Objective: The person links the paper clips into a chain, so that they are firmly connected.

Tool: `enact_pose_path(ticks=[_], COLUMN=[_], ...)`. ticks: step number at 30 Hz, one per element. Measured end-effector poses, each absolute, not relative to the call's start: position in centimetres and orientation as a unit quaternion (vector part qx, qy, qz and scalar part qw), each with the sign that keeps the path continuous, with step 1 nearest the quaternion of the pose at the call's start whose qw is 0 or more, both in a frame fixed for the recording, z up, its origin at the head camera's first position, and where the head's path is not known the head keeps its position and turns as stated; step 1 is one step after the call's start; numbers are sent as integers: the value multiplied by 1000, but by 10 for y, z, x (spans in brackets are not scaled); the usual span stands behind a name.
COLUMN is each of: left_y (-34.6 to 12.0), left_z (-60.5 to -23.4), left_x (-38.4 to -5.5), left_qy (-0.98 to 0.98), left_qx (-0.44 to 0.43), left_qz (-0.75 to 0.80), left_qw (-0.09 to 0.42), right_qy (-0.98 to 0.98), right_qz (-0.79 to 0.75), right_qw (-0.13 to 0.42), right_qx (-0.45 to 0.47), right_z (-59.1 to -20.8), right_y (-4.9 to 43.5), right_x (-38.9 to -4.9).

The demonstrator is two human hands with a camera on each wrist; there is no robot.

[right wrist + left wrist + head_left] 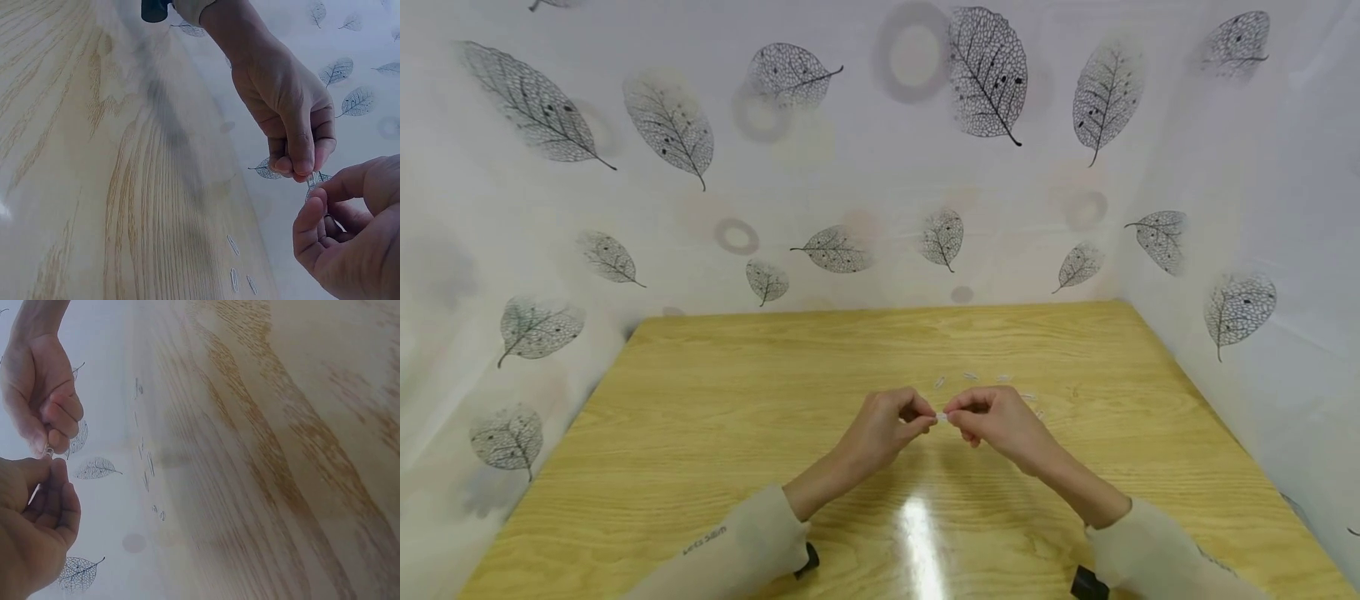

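A small pale paper clip (942, 416) is held between my two hands above the table, its ends mostly covered by fingertips. My left hand (891, 427) pinches one end between thumb and forefinger. From the other side, my right hand (996, 421) pinches the opposite end, its other fingers curled beneath. Seen from the right wrist, the paper clip (314, 179) shows looped wire bridging the fingertips. Whether it is one clip or two linked ones, I cannot tell.
Several loose paper clips lie scattered on the wooden table (737, 375) just beyond my hands, among them one paper clip (970, 375) and another paper clip (1028, 396). A leaf-printed white cloth (865, 175) stands behind the table and along its sides.
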State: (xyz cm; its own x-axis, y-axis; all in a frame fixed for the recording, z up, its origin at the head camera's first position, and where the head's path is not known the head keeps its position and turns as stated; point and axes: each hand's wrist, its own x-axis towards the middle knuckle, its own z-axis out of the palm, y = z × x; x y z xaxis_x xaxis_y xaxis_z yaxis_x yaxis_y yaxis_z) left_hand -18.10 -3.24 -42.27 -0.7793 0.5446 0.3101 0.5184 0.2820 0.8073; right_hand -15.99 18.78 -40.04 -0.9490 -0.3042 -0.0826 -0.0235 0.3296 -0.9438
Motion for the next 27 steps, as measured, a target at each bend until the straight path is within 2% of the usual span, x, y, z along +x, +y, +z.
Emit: enact_pose_path(ticks=[9,27], left_y=[-34,-40], left_z=[-425,-429], left_x=[-182,-182], left_qy=[800,813], left_qx=[351,322], left_qz=[487,485], left_qw=[-5,12], right_qy=[776,721], right_qz=[-601,-661], right_qw=[182,200], right_qx=[-62,-67], right_z=[-398,-396], right_y=[192,199], right_x=[-164,-164])
